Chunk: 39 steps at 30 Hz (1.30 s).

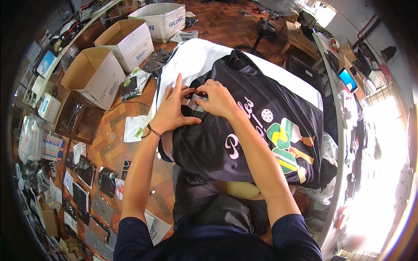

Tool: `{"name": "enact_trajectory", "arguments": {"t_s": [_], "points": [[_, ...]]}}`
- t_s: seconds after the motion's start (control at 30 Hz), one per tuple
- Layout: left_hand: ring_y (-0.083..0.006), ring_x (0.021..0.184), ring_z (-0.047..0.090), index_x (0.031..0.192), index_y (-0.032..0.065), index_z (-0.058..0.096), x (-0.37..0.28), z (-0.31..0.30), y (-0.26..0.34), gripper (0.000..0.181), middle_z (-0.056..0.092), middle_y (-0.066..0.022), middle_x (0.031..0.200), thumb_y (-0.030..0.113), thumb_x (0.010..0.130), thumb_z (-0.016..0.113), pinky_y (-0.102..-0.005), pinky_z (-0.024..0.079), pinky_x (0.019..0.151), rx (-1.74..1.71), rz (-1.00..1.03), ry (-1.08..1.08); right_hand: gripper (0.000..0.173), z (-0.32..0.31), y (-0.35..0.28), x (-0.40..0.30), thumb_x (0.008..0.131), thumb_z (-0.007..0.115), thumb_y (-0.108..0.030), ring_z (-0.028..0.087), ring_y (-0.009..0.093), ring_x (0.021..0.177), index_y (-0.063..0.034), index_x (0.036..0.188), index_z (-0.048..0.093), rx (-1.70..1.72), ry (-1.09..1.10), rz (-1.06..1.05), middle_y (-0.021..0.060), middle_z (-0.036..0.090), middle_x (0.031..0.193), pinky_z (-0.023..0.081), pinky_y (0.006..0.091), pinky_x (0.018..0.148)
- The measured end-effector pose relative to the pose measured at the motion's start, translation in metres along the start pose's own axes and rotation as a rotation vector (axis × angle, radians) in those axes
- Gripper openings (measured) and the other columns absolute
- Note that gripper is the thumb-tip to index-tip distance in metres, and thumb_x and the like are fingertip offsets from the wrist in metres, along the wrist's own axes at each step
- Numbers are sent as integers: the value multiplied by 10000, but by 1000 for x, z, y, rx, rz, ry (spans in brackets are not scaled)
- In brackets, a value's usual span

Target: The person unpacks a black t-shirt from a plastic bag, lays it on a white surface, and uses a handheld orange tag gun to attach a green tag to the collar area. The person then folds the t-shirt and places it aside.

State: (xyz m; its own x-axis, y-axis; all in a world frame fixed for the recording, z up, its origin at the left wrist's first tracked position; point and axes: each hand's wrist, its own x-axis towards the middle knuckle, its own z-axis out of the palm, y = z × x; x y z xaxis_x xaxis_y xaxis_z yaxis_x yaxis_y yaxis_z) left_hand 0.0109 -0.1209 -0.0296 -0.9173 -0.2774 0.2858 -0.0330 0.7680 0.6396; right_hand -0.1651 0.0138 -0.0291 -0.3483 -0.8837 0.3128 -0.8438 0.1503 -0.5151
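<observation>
A black printed shirt lies spread in front of me over a white cloth-covered surface. Its print has pink lettering, a ball and green and yellow paddles held by drawn hands. My left hand rests at the shirt's left side, index finger raised and thumb spread on the fabric. My right hand reaches across with bent fingers, its thumb at a small translucent piece, perhaps film or tape. The fingertips of both hands come close together there. Whether the right fingers pinch the piece is not clear.
Open cardboard boxes stand on the parquet floor at the upper left. Packaged garments lie along the left. A standing fan is beyond the surface. To the right runs a long table edge, with a lit screen farther back.
</observation>
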Motion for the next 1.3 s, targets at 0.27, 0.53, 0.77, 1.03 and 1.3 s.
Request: {"name": "enact_trajectory", "arguments": {"t_s": [0.27, 0.53, 0.77, 1.03, 1.3], "points": [[-375, 1445, 469, 1660, -30, -45, -1, 4, -9, 1565, 637, -164, 1449, 483, 602, 988, -455, 265, 1264, 27, 28, 36, 300, -11, -1, 9, 787, 804, -219, 702, 351, 977, -74, 1049, 795, 98, -102, 1, 151, 708, 997, 556, 440, 870], [-296, 1512, 441, 1677, 11, 11, 0, 6, -5, 1470, 640, -126, 1473, 546, 669, 938, -521, 171, 1300, 112, 11, -16, 191, -20, 4, 22, 791, 787, -134, 714, 330, 840, -16, 925, 718, 228, -106, -89, 155, 724, 883, 558, 417, 776], [-290, 1519, 433, 1682, 29, 17, 0, 7, -14, 1452, 660, -101, 1456, 573, 687, 924, -538, 151, 1296, 143, 46, -22, 83, -19, -17, -5, 853, 700, -130, 677, 325, 954, -70, 908, 716, 52, 91, -215, 115, 678, 955, 546, 444, 834], [-330, 1482, 422, 1660, 9, 204, 11, 5, 4, 1209, 618, -55, 1513, 437, 771, 903, -461, 213, 1264, 191, 219, -59, 230, -67, -58, -184, 752, 795, 22, 696, 293, 930, -56, 943, 694, 178, 278, -163, 90, 705, 1002, 559, 390, 833], [-301, 1458, 428, 1501, 40, 566, -3, 2, -2, 631, 540, -89, 1578, 379, 993, 724, -417, 295, 1229, -9, 126, -103, 184, -177, -3, -397, 936, 748, -87, 726, 157, 802, -26, 1109, 750, 434, -489, 601, 60, 758, 900, 584, 323, 740]]}}
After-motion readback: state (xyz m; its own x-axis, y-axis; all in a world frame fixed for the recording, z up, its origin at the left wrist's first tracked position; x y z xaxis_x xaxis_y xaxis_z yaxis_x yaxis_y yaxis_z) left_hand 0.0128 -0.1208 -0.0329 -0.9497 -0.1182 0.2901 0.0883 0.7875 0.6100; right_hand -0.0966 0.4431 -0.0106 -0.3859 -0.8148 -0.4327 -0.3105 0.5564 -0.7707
